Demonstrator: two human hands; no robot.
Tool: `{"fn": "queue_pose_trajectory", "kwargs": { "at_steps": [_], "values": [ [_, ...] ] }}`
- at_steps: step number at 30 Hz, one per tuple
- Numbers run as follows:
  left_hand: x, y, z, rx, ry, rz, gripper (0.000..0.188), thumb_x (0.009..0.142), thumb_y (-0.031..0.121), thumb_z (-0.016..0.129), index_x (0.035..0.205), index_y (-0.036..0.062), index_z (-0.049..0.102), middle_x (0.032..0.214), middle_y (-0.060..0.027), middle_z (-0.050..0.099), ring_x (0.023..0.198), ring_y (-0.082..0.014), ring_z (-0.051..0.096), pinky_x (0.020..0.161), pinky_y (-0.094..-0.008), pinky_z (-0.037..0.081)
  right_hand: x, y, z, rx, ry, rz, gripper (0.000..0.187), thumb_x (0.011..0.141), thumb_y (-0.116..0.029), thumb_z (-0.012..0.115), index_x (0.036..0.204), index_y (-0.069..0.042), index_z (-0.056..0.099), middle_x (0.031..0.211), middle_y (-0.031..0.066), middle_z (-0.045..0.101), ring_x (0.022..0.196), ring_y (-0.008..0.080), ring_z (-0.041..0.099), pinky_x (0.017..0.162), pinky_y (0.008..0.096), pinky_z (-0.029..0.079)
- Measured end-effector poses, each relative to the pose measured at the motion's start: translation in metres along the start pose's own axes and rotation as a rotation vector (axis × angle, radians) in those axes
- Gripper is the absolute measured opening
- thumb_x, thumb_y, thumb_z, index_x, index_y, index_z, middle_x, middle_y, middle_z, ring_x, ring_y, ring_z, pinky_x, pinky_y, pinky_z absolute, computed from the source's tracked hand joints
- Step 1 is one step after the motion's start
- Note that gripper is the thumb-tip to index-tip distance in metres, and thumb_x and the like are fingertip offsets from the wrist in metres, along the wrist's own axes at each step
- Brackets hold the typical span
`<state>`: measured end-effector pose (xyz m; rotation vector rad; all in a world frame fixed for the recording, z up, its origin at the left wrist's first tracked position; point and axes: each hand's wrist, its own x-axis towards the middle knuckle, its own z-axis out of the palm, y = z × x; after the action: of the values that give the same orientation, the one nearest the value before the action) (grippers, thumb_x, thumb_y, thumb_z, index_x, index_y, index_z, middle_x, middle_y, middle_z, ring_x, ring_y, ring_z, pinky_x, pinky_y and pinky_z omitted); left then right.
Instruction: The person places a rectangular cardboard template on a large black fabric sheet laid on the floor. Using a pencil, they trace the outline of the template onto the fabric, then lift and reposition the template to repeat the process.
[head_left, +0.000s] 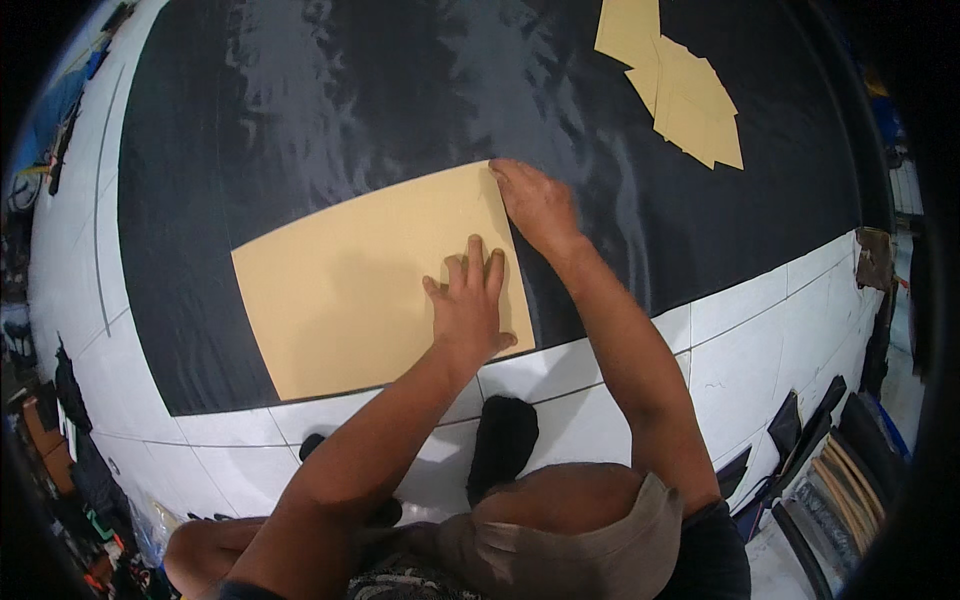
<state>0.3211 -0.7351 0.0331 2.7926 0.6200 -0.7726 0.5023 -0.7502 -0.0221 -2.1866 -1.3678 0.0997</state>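
Note:
A large tan sheet of paper or card (340, 290) lies flat on black shiny fabric (400, 110), close to the fabric's near edge. My left hand (467, 300) presses on the sheet's right part, palm down with fingers spread. At the sheet's far right corner is my right hand (537, 205), its fingers bent and drawn together on the corner. Whether those fingers pinch the corner or hold something small there is hidden.
Several smaller tan pattern pieces (690, 100) lie overlapped on the fabric at the far right. White floor tiles (740, 300) surround the fabric. Rolls and flat boards (840, 480) stand at the lower right; clutter (90, 490) lines the left rim. My socked foot (502, 440) is near the fabric edge.

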Motion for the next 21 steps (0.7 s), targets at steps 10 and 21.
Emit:
{"fn": "queue_pose_trajectory", "kwargs": {
  "at_steps": [10, 21],
  "values": [
    [0.004, 0.000, -0.004, -0.028, -0.108, -0.011, 0.129, 0.068, 0.065, 0.083, 0.164, 0.0124, 0.014, 0.168, -0.0205, 0.010, 0.148, -0.0455, 0.028, 0.111, -0.0645, 0.038, -0.034, -0.011, -0.030, -0.131, -0.319, -0.020, 0.021, 0.095, -0.011, 0.058, 0.114, -0.006, 0.065, 0.117, 0.0121, 0.072, 0.098, 0.0332, 0.071, 0.083, 0.0418, 0.059],
    [-0.006, -0.007, 0.006, -0.115, 0.060, 0.048, 0.113, 0.075, 0.065, 0.077, 0.160, 0.0117, 0.025, 0.166, -0.0211, 0.018, 0.148, -0.0433, 0.028, 0.114, -0.0628, 0.034, -0.188, -0.034, -0.082, 0.231, -0.154, 0.159, 0.023, 0.101, -0.013, 0.056, 0.121, -0.005, 0.064, 0.113, 0.0133, 0.070, 0.090, 0.0320, 0.070, 0.079, 0.0425, 0.057]
  ]
}}
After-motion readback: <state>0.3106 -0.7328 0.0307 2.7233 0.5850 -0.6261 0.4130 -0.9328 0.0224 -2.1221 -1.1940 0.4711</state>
